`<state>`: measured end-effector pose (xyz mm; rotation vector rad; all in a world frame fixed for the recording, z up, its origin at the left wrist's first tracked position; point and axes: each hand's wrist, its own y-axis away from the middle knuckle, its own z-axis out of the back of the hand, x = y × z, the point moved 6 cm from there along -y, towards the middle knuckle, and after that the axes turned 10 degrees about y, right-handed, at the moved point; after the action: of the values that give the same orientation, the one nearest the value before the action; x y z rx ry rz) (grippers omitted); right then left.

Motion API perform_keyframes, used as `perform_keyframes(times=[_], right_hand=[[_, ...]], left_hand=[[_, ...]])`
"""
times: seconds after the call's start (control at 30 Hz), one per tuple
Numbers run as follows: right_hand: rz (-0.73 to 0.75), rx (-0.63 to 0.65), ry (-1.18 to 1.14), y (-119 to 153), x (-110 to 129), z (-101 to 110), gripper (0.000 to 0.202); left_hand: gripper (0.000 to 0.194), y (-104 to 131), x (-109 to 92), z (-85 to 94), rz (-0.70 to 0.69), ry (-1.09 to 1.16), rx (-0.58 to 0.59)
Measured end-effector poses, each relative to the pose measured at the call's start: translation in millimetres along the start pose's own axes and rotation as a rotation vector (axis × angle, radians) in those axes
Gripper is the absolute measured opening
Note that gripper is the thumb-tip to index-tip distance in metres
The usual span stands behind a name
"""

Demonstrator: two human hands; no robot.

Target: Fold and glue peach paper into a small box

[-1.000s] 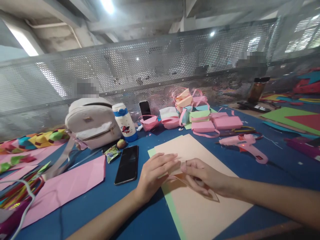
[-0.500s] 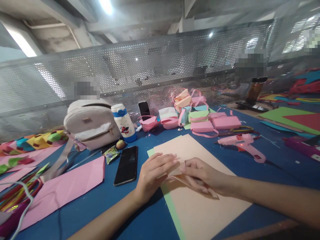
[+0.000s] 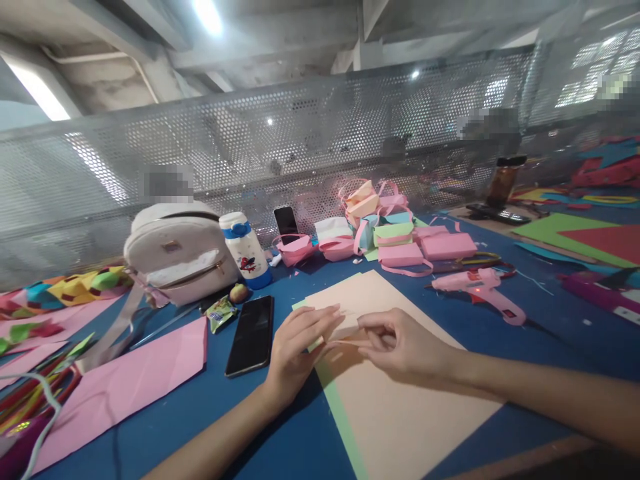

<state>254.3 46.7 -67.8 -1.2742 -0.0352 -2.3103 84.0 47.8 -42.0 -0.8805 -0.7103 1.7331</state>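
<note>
Both my hands are over the large peach sheets (image 3: 400,407), which lie on a light green sheet (image 3: 343,420). Between them is a small folded piece of peach paper (image 3: 347,340), almost the same colour as the sheet below. My left hand (image 3: 300,347) grips its left end, fingers above and thumb underneath. With thumb and fingers curled together, my right hand (image 3: 400,340) pinches its right end. The exact folds are partly hidden by the fingers.
Left of my hands lie a black phone (image 3: 250,337) and pink paper (image 3: 145,373). A backpack (image 3: 175,253) and a bottle (image 3: 245,250) stand behind. Small paper bags (image 3: 400,253) sit at the back; a pink glue gun (image 3: 480,290) with a cord lies right.
My right hand has risen slightly, and its fingers have curled into a pinch at the paper's right end. The small paper now looks flatter, seen nearly edge-on. The view has shifted slightly.
</note>
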Motion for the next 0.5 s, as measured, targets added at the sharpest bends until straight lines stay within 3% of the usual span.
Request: perform_keyframes(times=[0.23,0.37,0.5], right_hand=[[0.403,-0.321,0.602,-9.8,33.5,38.8,0.02],[0.58,-0.31,0.852,-20.3,54.2,44.3,0.019],[0.809,-0.335,1.127,-23.5,79.2,38.3,0.018]], left_hand=[[0.045,-11.4,-2.9,8.1,0.126,-0.078,0.035],[0.044,-41.8,-7.8,20.0,0.179,-0.009,0.11],[0.03,-61.4,0.2,23.6,0.345,0.16,0.217]])
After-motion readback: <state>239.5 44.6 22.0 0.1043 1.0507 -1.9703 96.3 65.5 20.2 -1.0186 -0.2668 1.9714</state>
